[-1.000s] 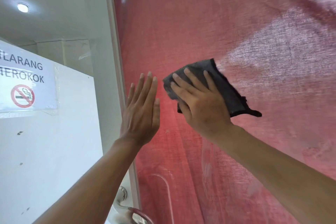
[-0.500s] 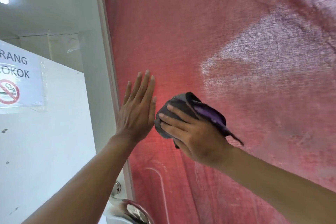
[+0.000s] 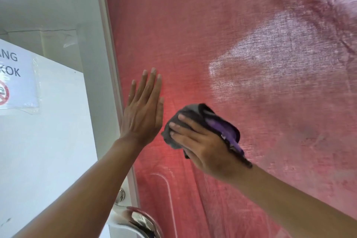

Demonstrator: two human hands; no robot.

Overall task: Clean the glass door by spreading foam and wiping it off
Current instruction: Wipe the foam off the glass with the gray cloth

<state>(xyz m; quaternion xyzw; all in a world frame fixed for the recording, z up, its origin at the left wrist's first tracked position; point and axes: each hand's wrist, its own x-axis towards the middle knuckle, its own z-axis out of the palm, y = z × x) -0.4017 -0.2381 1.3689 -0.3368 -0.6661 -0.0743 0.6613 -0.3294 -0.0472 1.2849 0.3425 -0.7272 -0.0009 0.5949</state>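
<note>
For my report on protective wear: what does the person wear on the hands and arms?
Nothing that shows. The left hand and the right hand are bare, with no gloves, rings or watch. Both forearms are bare to the picture's edge; no sleeve is in view.

Left hand [image 3: 143, 114] flat and open, fingers together pointing up, palm pressed forward, forearm reaching up from lower left. Right hand [image 3: 201, 145] just beside it, apart, fingers spread flat pointing left, palm down on a bunched cloth [image 3: 195, 114], forearm coming from lower right
</note>
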